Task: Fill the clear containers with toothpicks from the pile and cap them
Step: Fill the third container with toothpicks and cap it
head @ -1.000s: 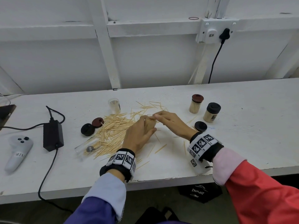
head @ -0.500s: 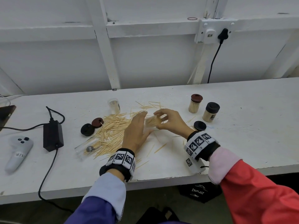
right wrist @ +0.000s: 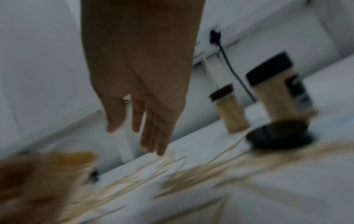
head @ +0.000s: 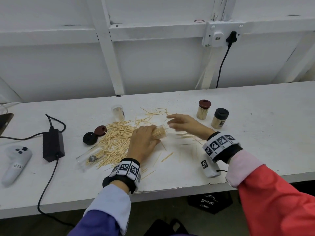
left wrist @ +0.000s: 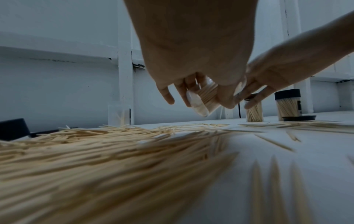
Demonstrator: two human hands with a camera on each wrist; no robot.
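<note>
**Left hand grips a packed container tilted over the toothpick pile**

The white table (head: pixel 255 142) carries everything. The toothpick pile (head: pixel 117 142) spreads across its middle, with most sticks running diagonally from near left to far right and strays scattered to the right.

The left hand (head: pixel 143 143) has its fingers curled round a clear container (head: pixel 160 132) packed with toothpicks. It is held off the table, just right of the pile, lying nearly on its side. Its long axis runs left to right, and the uncapped mouth points right, toward the right hand (head: pixel 185 124). That hand hovers just beyond the mouth with its fingers straight and loosely spread, holding nothing.

Two filled containers stand upright at the far right: a black-capped container (head: pixel 219 119) and a brown-capped container (head: pixel 203 109). An uncapped container (head: pixel 117 112) stands upright behind the pile, nearly empty. Another clear container (head: pixel 88 155) lies on its side at the pile's near left edge.

A loose black cap (head: pixel 90 138) and a loose brown cap (head: pixel 100 130) touch left of the pile.
</note>
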